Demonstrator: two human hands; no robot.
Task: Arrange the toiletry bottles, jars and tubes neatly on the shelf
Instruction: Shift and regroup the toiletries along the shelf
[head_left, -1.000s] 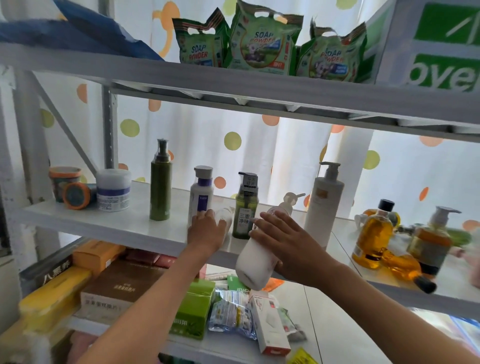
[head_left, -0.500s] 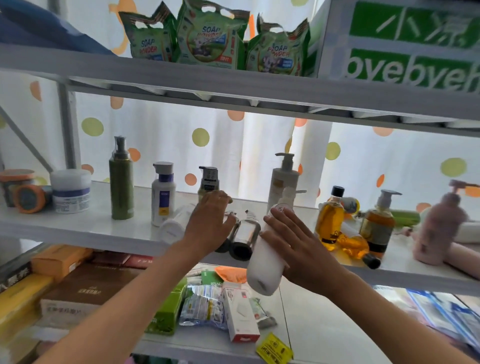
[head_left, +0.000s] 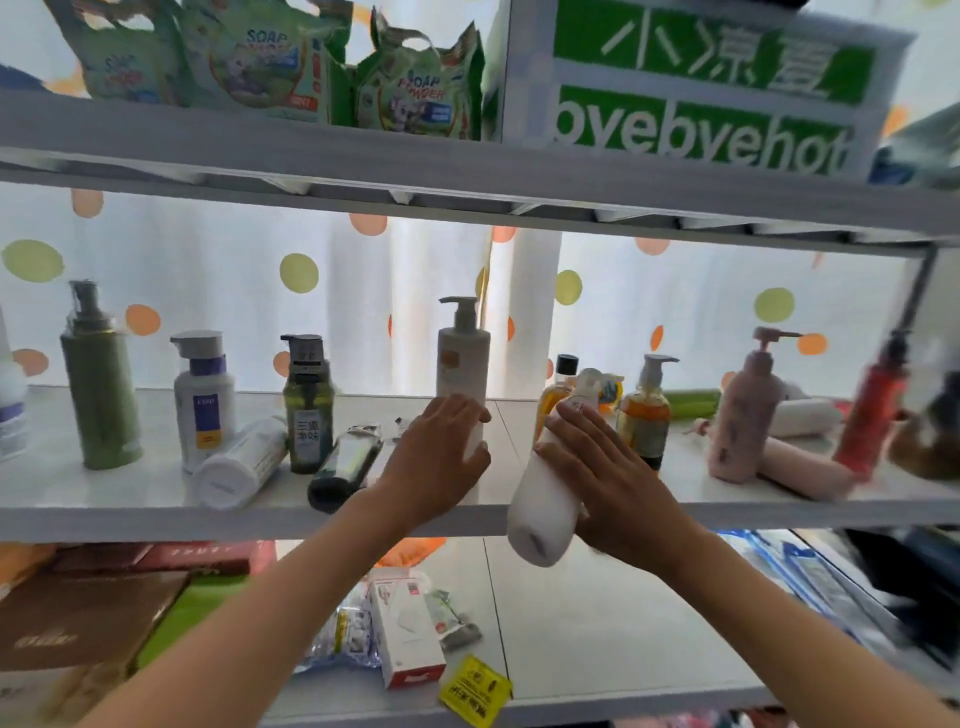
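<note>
Now the tall cream pump bottle (head_left: 462, 358) is touched at its base by the left hand (head_left: 441, 457), which has moved right from the lying tubes (head_left: 343, 465); whether its fingers curl round the bottle cannot be told. The white bottle (head_left: 545, 509) is still held tilted by the right hand (head_left: 613, 483), over the front edge of the shelf (head_left: 104, 512), not yet stood up. Probably room is being made beside the cream bottle. Several bottles are still lying down.
</note>
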